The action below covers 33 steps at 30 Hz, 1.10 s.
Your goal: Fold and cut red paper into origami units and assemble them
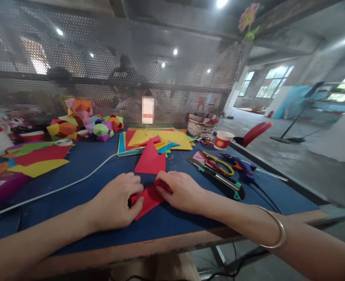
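Between my two hands, low over the blue table top, is a piece of folded red paper. My left hand pinches its left end, thumb below and curled fingers above. At the other end my right hand grips the paper, where an edge rolls up under the fingers. Part of the sheet is hidden by both hands. Just beyond them lies another folded red paper shape with a pointed top. It rests against a stack of coloured sheets, yellow uppermost.
A box cutter, yellow-handled scissors and a blue glue gun lie at right. Near them stand a paper cup and a basket. A white cable crosses the left side, near folded paper balls.
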Available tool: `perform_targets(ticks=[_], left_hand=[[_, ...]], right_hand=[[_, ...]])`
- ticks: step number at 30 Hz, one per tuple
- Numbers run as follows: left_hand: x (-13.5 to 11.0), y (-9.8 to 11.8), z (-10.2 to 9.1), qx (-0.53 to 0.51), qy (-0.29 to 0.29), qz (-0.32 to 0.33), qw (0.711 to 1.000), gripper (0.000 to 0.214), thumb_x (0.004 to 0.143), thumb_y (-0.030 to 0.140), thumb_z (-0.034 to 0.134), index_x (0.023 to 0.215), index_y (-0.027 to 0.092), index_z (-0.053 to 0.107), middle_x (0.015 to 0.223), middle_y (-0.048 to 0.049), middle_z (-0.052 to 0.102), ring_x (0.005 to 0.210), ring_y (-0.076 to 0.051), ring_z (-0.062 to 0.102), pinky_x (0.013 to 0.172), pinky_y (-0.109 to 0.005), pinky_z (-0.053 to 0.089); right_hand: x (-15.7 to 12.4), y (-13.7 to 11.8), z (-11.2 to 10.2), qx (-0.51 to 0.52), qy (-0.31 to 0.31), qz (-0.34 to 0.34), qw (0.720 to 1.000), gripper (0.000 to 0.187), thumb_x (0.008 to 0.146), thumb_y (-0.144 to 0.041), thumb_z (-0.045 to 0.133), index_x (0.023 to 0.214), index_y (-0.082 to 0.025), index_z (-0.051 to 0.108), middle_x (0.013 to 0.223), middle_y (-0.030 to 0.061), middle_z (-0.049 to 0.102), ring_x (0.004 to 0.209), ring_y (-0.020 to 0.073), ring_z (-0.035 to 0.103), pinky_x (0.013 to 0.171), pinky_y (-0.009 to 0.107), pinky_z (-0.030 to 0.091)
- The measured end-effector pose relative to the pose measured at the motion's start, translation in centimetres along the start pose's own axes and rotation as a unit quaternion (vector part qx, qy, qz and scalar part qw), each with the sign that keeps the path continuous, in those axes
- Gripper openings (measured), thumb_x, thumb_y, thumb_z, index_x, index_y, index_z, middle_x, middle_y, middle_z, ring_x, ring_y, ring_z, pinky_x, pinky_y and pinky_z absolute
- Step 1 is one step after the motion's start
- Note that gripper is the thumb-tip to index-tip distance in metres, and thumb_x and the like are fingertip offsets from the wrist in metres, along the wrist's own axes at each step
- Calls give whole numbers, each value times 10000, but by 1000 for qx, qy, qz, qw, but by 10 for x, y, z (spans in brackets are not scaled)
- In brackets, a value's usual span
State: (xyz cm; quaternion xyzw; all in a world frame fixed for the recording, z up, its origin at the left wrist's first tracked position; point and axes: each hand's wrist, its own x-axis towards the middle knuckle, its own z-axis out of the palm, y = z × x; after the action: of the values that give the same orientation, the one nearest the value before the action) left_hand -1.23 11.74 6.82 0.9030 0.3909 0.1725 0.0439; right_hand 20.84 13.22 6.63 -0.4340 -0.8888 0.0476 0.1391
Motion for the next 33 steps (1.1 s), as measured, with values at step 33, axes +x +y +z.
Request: perform_targets(ticks=[33], left_hand=[[-18, -5, 12, -91, 9, 192, 977, 393, 939, 80, 405, 1198, 267, 634, 1066, -26, 721, 863, -146, 673, 724, -204, 531]], right_hand=[[-9, -12, -5, 106, 5, 37, 994, 491, 910, -330, 646, 1329, -131, 484, 1291, 138, 608, 1188, 281, 560, 1004, 437, 427]])
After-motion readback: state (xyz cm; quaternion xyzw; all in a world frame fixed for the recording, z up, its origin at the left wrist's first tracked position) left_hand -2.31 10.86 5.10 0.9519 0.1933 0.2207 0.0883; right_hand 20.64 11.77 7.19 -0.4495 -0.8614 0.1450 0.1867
